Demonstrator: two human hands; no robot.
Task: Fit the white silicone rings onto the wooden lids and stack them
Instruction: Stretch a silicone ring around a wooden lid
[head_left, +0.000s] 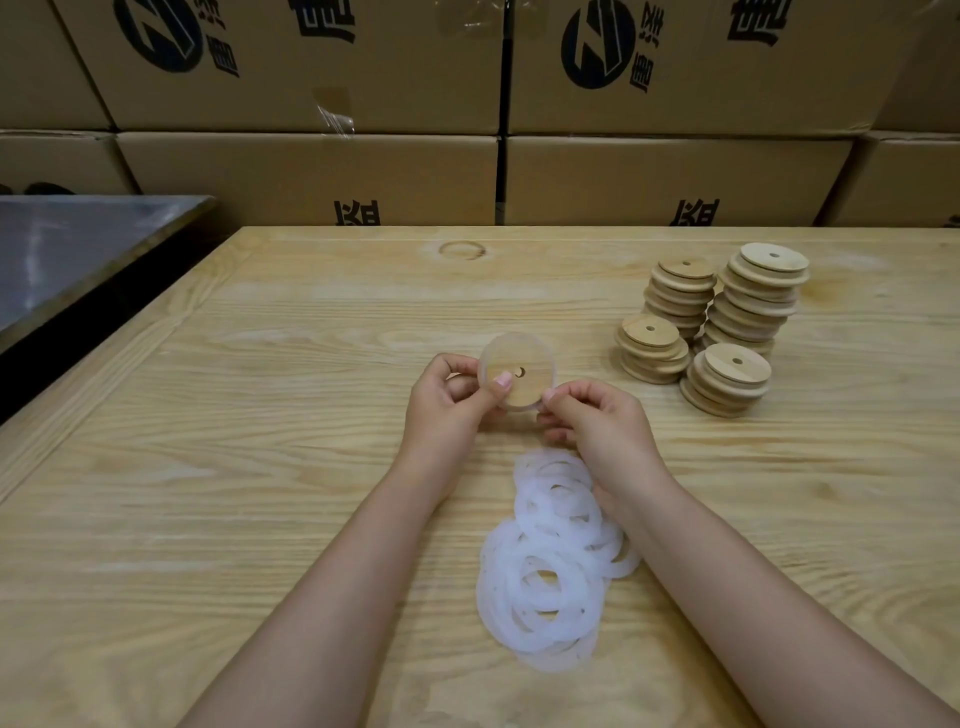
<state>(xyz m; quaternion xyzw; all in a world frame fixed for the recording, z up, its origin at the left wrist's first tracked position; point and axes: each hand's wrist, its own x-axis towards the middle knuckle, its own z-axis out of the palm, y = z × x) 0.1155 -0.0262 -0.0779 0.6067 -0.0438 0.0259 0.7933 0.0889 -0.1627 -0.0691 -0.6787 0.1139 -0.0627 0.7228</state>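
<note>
- The left hand (447, 400), just at 9 o'clock of the work, holds a round wooden lid (521, 387) above the pale wooden desk (260, 467). Its fingers (503, 381) are curled, with the thumb pressed on the lid's face.
- One translucent white silicone ring (488, 358) sits around that lid. It looks partly seated, so this fitting seems to be in progress.
- At 6 o'clock of the lid lies a loose pile of white silicone rings (550, 561). They overlap too much to count, but there are clearly many left.
- The right hand (597, 421), at 4 o'clock of the lid, pinches the ring against the rim.
- At 2 o'clock stand four stacks of wooden lids (717, 322), two tall and two short. No white shows on them, so they seem to be unfitted. I see no finished stack, and I judge the task to be at an early stage.
</note>
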